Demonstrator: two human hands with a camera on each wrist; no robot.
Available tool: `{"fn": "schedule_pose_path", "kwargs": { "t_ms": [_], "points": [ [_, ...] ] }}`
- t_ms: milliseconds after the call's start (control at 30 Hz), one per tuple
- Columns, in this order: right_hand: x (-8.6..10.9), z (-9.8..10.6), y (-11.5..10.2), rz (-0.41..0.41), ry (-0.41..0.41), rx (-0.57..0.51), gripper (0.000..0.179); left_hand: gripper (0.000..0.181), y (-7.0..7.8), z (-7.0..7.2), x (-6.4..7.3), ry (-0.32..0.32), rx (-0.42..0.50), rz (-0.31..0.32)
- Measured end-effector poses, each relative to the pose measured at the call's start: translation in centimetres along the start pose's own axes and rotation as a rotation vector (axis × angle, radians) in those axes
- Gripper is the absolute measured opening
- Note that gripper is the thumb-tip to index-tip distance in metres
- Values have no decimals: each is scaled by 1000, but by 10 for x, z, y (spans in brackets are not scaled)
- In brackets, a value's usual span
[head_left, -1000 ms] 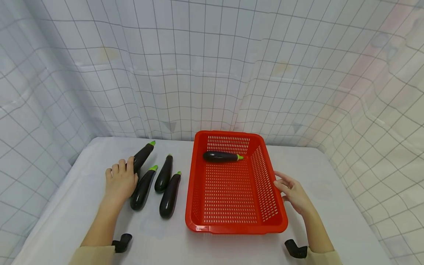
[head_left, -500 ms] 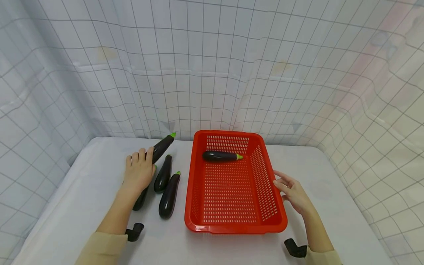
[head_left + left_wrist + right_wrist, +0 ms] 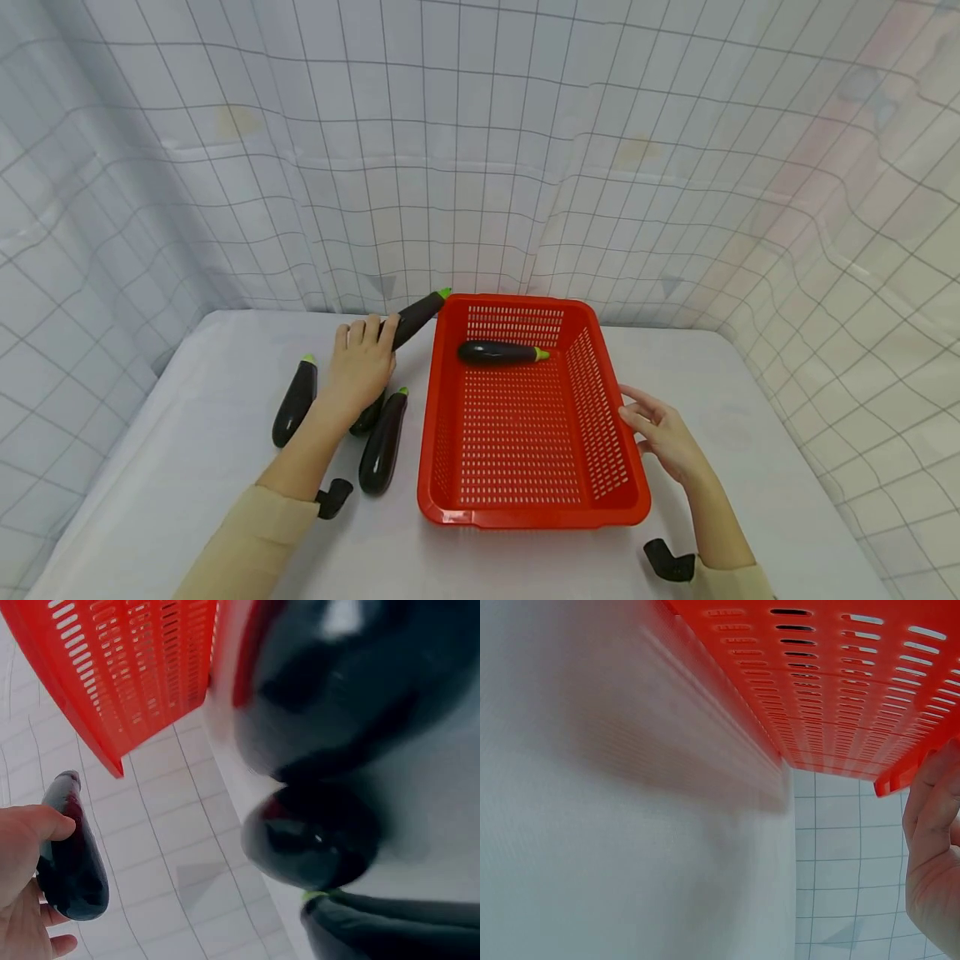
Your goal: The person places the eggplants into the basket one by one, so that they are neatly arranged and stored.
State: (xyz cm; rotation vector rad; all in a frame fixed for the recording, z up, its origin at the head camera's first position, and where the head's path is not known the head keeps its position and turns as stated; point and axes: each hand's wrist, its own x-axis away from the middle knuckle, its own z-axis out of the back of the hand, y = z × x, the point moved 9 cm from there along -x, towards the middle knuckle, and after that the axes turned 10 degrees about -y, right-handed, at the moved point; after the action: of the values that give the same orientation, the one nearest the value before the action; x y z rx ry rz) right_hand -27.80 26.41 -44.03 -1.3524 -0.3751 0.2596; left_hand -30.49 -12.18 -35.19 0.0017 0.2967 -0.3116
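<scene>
My left hand [image 3: 362, 367] grips a dark eggplant [image 3: 420, 319] whose green stem end reaches the far left corner of the red basket [image 3: 647, 492]. The left wrist view also shows this held eggplant [image 3: 73, 859], raised off the table, with the thumb across it. Another eggplant [image 3: 498, 353] lies crosswise inside the basket near its far wall. At the basket's right side, my right hand [image 3: 671, 437] holds the rim with thumb and fingers. In the right wrist view, the fingers of the right hand [image 3: 934, 847] meet the rim from outside.
Left of the basket, one eggplant [image 3: 382, 442] lies on the white table [image 3: 525, 567], beside another eggplant [image 3: 365, 418] partly hidden by my left hand. A further eggplant [image 3: 296, 402] lies farther left. A gridded white curtain [image 3: 480, 183] surrounds the table.
My left hand has carried its eggplant rightward from the group to the basket's far left corner. The right hand and basket stay in place.
</scene>
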Motion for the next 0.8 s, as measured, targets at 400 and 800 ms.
{"fn": "schedule_pose_path", "kwargs": {
  "t_ms": [400, 800],
  "points": [
    [0, 0, -1, 2, 1, 2, 53, 41, 43, 1, -28, 44, -53, -119],
    [1, -1, -3, 4, 2, 1, 54, 46, 82, -20, -50, -39, -136, -243]
  ]
}}
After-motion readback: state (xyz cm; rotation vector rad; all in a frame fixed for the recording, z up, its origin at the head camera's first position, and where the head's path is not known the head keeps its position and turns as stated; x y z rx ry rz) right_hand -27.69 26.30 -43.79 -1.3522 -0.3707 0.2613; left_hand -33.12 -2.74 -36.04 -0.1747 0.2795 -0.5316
